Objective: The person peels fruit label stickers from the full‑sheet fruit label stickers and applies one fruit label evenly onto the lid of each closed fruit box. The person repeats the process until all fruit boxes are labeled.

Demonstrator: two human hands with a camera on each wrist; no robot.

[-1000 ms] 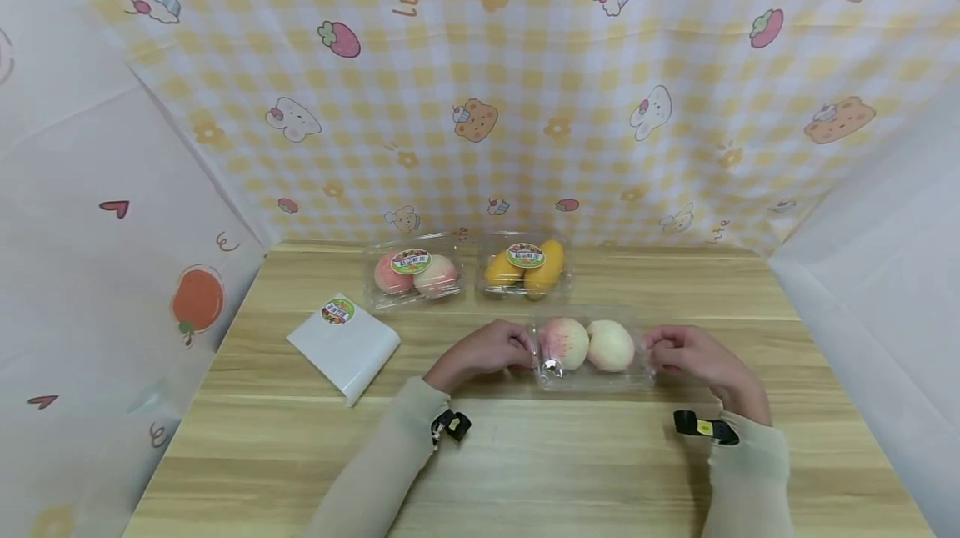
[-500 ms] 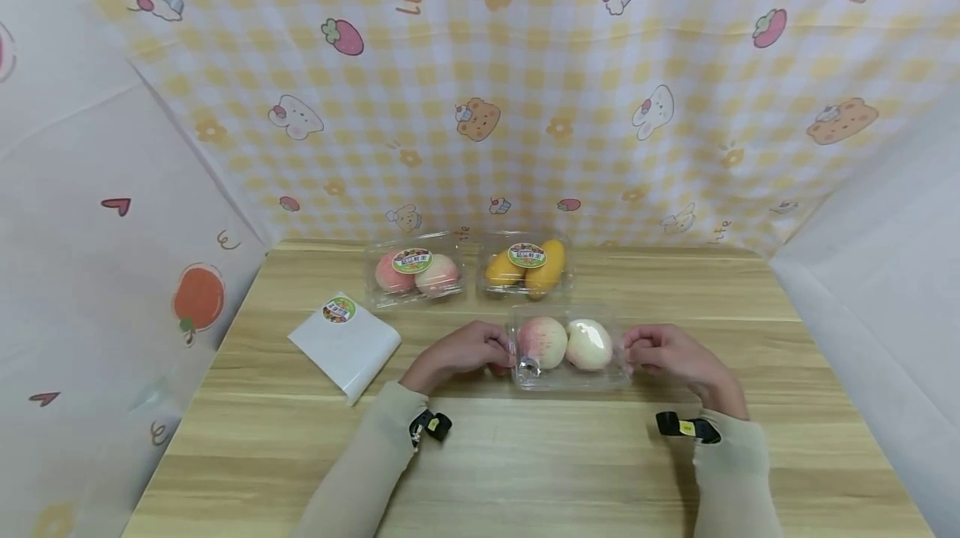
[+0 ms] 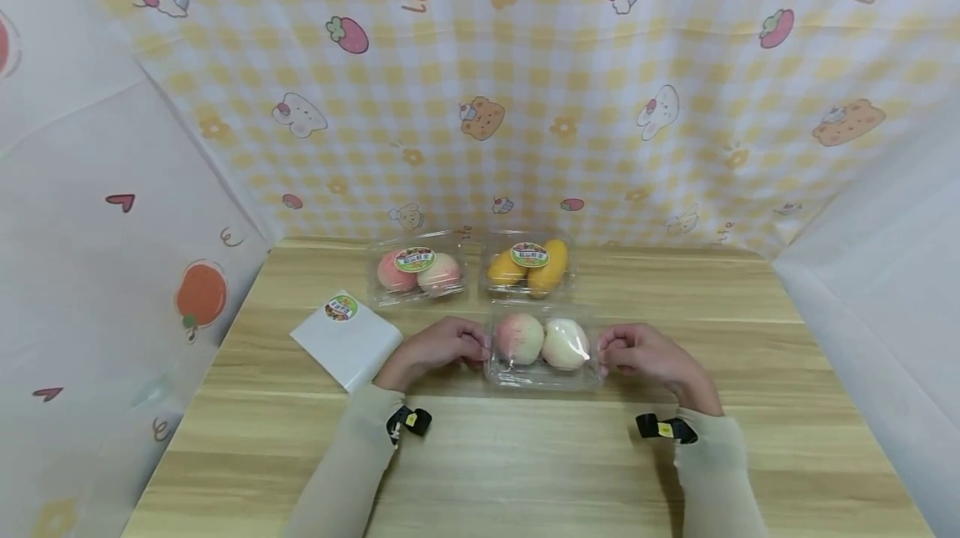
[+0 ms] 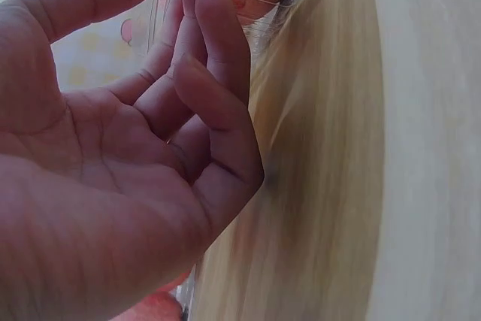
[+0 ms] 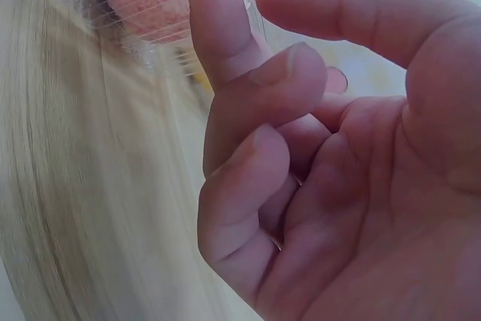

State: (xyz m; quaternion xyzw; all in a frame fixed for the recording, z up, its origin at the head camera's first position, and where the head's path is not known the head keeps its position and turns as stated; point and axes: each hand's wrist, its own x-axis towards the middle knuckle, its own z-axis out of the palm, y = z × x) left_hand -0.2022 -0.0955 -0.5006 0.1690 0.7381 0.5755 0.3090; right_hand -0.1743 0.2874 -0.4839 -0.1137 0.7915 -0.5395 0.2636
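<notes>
Leftward over the surface (image 3: 510, 455), the clear peach box (image 3: 544, 376) had shifted. It sat between the left hand (image 3: 444, 342) and right hand (image 3: 648, 354), each grip pinching one short end, just in front of the yellow-fruit box (image 3: 514, 290).

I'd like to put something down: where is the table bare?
The table is bare between the left sleeve and right sleeve, and right of the right hand. The centre is crowded: the left hand and right hand hold the near box by the yellow-fruit box, with the pink-fruit box and white sheet to the left.
</notes>
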